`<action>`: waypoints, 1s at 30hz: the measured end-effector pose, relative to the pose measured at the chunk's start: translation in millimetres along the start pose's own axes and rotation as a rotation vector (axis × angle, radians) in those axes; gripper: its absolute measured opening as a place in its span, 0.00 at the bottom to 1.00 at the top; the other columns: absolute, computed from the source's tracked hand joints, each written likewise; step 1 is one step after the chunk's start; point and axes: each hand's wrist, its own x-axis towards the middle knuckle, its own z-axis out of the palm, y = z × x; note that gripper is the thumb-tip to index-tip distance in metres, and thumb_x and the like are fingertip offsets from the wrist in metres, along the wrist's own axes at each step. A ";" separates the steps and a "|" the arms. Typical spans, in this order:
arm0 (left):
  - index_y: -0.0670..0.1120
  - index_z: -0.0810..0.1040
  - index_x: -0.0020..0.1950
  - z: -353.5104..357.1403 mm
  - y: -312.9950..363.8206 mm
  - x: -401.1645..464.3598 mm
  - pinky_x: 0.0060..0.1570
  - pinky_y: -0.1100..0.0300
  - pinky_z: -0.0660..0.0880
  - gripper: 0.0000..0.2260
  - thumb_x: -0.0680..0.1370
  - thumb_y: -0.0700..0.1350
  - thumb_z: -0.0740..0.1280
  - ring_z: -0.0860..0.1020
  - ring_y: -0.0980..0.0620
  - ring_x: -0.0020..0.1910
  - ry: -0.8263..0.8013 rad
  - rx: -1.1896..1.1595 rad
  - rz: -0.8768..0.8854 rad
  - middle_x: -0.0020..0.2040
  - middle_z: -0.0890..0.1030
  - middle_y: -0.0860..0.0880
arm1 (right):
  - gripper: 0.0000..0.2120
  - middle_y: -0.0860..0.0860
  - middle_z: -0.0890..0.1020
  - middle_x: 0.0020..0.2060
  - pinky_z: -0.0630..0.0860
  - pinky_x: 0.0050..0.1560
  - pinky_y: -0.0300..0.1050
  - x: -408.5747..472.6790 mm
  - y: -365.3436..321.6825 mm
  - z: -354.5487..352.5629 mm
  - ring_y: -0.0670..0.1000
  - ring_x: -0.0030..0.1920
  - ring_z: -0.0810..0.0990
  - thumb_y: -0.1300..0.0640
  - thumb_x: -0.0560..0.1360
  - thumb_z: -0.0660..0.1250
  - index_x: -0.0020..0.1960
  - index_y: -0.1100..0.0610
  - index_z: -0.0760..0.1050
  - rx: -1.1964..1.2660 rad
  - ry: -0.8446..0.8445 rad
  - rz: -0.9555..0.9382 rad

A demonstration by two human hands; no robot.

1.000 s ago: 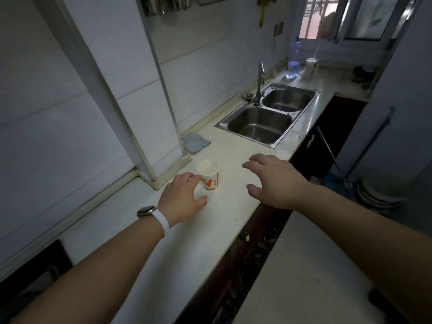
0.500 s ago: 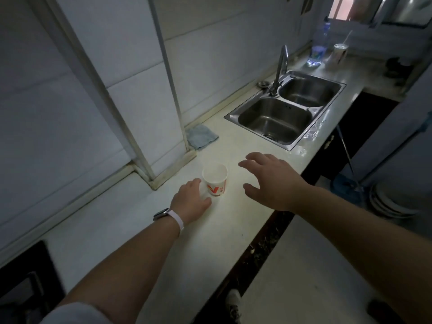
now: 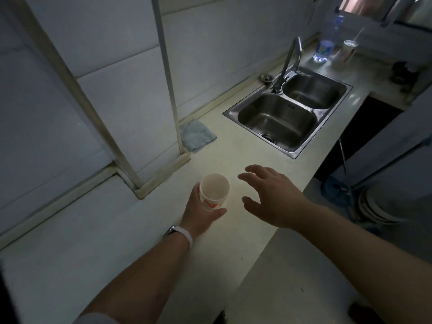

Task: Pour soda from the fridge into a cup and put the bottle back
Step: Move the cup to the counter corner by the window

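Observation:
A small white paper cup (image 3: 214, 192) with a red mark stands empty on the pale counter (image 3: 233, 155). My left hand (image 3: 198, 212) grips it from the left and below, thumb curled under its front side. My right hand (image 3: 272, 195) hovers to the right of the cup with fingers spread, holding nothing. No soda bottle or fridge is in view.
A steel double sink (image 3: 289, 115) with a tap (image 3: 289, 61) lies further along the counter. A blue cloth (image 3: 197, 136) lies by the wall column. A clear bottle (image 3: 326, 43) and a can (image 3: 348, 51) stand at the far end. A mop and plates sit on the floor at right.
My left hand has closed round the cup, which now tilts toward me. The view has dipped down and nearer to the counter. My right hand stays spread beside the cup.

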 end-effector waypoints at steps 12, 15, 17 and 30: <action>0.54 0.65 0.64 7.6 11.7 11.3 0.52 0.61 0.75 0.34 0.65 0.48 0.81 0.76 0.52 0.57 0.083 -0.032 0.094 0.59 0.75 0.52 | 0.26 0.49 0.65 0.72 0.68 0.67 0.52 2.2 17.8 4.2 0.52 0.69 0.67 0.42 0.77 0.61 0.73 0.47 0.62 0.028 -0.029 0.005; 0.54 0.65 0.63 9.3 23.0 9.5 0.52 0.61 0.76 0.33 0.66 0.48 0.81 0.76 0.53 0.56 0.071 -0.032 0.114 0.59 0.75 0.53 | 0.26 0.49 0.64 0.73 0.67 0.68 0.52 -0.8 24.4 1.5 0.52 0.70 0.66 0.42 0.77 0.61 0.73 0.47 0.62 0.035 -0.032 0.004; 0.54 0.66 0.63 11.4 34.3 8.4 0.49 0.64 0.76 0.32 0.66 0.48 0.81 0.76 0.56 0.54 0.068 -0.045 0.126 0.58 0.75 0.53 | 0.26 0.49 0.65 0.73 0.67 0.67 0.53 -2.1 29.7 -2.1 0.52 0.70 0.66 0.42 0.77 0.61 0.73 0.47 0.62 0.037 -0.018 0.004; 0.61 0.63 0.64 78.7 164.7 16.1 0.48 0.64 0.77 0.33 0.68 0.48 0.80 0.73 0.62 0.56 -0.055 -0.052 0.285 0.58 0.72 0.65 | 0.27 0.47 0.64 0.73 0.66 0.68 0.52 -51.5 138.8 -46.0 0.51 0.71 0.64 0.40 0.76 0.61 0.73 0.46 0.61 0.094 0.142 0.108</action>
